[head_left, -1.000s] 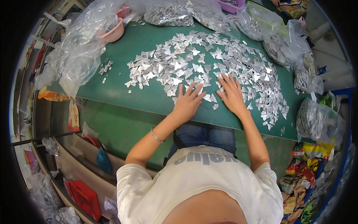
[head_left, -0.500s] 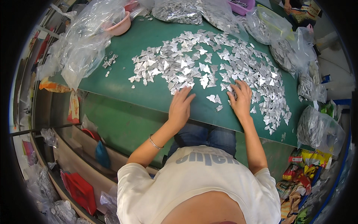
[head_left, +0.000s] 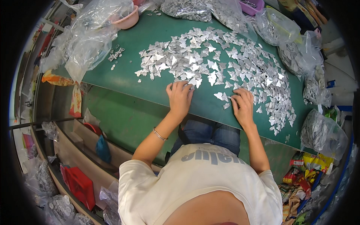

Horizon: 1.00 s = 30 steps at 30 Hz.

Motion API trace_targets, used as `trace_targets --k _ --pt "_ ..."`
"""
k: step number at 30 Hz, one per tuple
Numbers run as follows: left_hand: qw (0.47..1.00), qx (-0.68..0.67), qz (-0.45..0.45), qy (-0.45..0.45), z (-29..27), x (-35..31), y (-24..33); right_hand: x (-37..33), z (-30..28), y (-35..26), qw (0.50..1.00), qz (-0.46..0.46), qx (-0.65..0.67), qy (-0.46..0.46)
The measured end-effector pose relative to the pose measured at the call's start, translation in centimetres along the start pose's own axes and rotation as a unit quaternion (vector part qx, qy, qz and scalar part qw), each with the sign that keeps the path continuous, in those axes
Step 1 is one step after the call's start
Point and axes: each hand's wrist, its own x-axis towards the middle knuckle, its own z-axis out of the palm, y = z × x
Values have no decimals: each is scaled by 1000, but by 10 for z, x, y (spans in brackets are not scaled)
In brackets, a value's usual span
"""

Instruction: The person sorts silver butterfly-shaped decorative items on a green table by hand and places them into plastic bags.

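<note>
A wide heap of flat, silver butterfly-shaped metal pieces [head_left: 191, 60] lies over the green table, its right arm [head_left: 268, 80] curving down toward the near edge. At the heap's near edge is my left hand [head_left: 180, 99], its fingers curled down and the thumb drawn close to the forefinger. Whatever these fingertips hold is hidden. My right hand [head_left: 243, 108] is lower and to the right, thumb and forefinger bent together; what is between them is too small to make out. Just left of it lie a few loose butterfly-shaped pieces [head_left: 221, 96] and a small single piece [head_left: 226, 106].
Clear plastic bags [head_left: 88, 48] and a pink bowl [head_left: 127, 20] occupy the far left. Small metal bits [head_left: 116, 54] lie beside them. Bags full of silver parts [head_left: 187, 10] line the far edge, and more bags [head_left: 294, 56] line the right. A wooden-sided bench [head_left: 82, 153] stands left.
The view has shifted slightly. My left hand's fingers have curled in from a looser spread. My right hand has drawn back toward me, off the heap's edge, its thumb and forefinger closing.
</note>
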Motion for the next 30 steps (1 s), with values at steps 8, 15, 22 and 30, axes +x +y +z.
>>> trace_targets --k 8,15,22,30 --pt "998 30 50 -18 -2 13 -3 -17 -8 -18 998 -14 -20 -53" --pt "998 -17 63 23 5 24 -11 -24 -3 -35 998 33 -4 -56" --pt "994 -56 72 57 9 32 -20 -20 7 -25 998 -8 55 -20" --pt "990 -119 51 52 21 48 -32 -26 4 -22 999 12 53 3"
